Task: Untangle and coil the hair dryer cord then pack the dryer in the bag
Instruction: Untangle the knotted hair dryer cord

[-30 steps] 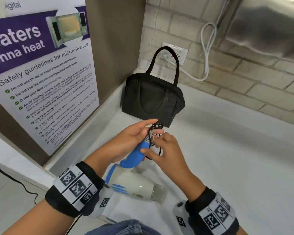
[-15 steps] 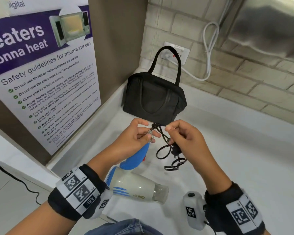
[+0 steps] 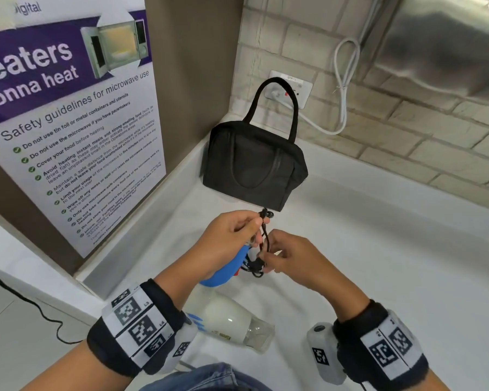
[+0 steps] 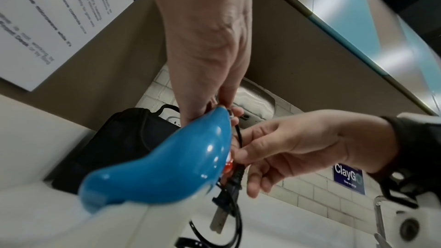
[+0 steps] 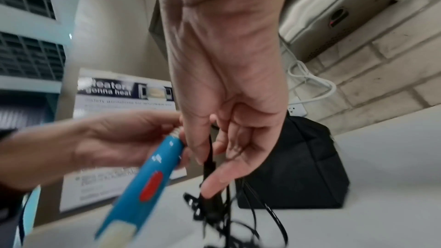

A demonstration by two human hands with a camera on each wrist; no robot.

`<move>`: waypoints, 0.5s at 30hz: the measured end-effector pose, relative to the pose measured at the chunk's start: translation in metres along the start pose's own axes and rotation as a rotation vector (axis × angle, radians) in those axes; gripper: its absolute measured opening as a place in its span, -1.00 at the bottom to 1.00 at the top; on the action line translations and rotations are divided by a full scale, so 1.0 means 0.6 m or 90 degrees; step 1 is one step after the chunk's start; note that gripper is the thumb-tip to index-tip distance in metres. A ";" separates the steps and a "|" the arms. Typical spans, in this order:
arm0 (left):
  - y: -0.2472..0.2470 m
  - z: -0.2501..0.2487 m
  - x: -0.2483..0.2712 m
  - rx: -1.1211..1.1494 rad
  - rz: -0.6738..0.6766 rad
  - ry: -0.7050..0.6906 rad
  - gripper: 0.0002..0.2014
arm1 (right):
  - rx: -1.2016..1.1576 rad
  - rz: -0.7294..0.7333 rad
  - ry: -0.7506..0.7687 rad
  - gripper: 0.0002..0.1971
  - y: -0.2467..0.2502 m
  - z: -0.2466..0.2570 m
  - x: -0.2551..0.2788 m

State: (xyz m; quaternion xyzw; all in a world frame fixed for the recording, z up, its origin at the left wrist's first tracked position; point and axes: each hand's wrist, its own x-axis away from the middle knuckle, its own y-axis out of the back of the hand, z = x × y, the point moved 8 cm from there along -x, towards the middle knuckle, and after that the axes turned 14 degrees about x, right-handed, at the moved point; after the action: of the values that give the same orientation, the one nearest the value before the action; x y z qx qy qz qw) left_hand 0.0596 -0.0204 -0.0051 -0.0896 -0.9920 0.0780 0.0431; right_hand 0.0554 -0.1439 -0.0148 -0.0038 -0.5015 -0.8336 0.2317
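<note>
The hair dryer (image 3: 223, 323) has a white barrel and a blue handle (image 4: 167, 159); its barrel lies on the white counter near me. My left hand (image 3: 232, 235) pinches the black cord (image 3: 264, 232) at the top end of the handle. My right hand (image 3: 283, 255) pinches the cord lower down, beside the handle, with the black plug (image 4: 229, 195) and loose loops hanging below it. The black bag (image 3: 254, 165) stands shut in the corner just beyond my hands, handle up.
A poster (image 3: 68, 122) covers the panel on the left. A wall socket (image 3: 291, 88) with a white cable (image 3: 342, 88) sits behind the bag. A steel appliance (image 3: 441, 43) hangs at the upper right. The counter edge (image 3: 266, 371) is close to my body.
My right hand has come back in from the right to the handle, drawing the cord close to it. The hanging loops are now bunched beside the handle. The left hand kept its hold.
</note>
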 end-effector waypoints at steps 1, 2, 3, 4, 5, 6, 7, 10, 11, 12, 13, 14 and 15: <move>0.000 0.000 0.001 0.009 0.000 0.007 -0.79 | -0.013 -0.002 -0.013 -0.89 -0.003 -0.009 -0.003; 0.000 -0.001 0.002 0.013 0.001 0.008 -0.79 | -0.019 -0.004 -0.024 -0.89 -0.004 -0.013 -0.005; 0.000 -0.003 0.002 0.011 0.000 0.005 -0.80 | -0.035 -0.005 -0.038 -0.87 -0.005 -0.018 -0.007; 0.001 -0.006 0.001 0.005 -0.002 -0.001 -0.81 | -0.085 -0.011 -0.055 -0.84 -0.002 -0.022 -0.008; 0.002 -0.008 0.001 0.003 -0.007 -0.005 -0.83 | -0.166 -0.018 -0.071 -0.80 0.001 -0.024 -0.008; 0.004 -0.008 0.000 0.003 -0.013 -0.008 -0.84 | -0.264 -0.018 -0.082 -0.77 0.003 -0.024 -0.006; 0.005 -0.008 -0.001 0.005 -0.017 -0.008 -0.84 | -0.353 -0.009 -0.088 -0.75 0.003 -0.022 -0.004; 0.006 -0.007 -0.001 0.013 -0.019 -0.001 -0.85 | -0.378 0.011 -0.098 -0.72 -0.011 -0.027 -0.003; 0.006 -0.007 -0.001 0.016 -0.019 0.002 -0.85 | -0.340 0.005 -0.106 -0.73 -0.018 -0.033 -0.002; 0.008 -0.007 0.000 0.015 -0.024 0.007 -0.85 | -0.313 -0.005 -0.114 -0.73 -0.021 -0.037 0.000; 0.012 -0.008 0.000 0.014 -0.033 0.013 -0.85 | -0.301 -0.021 -0.113 -0.75 -0.020 -0.039 0.004; 0.017 -0.009 0.000 0.015 -0.045 0.018 -0.84 | -0.293 -0.045 -0.097 -0.78 -0.011 -0.036 0.009; 0.022 -0.010 0.000 0.019 -0.054 0.022 -0.83 | -0.285 -0.080 -0.068 -0.81 0.005 -0.030 0.015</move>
State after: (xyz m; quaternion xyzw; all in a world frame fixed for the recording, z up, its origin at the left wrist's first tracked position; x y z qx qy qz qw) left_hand 0.0621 -0.0068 -0.0014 -0.0480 -0.9927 0.0896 0.0648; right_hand 0.0525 -0.1637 -0.0188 -0.0678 -0.3152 -0.9353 0.1459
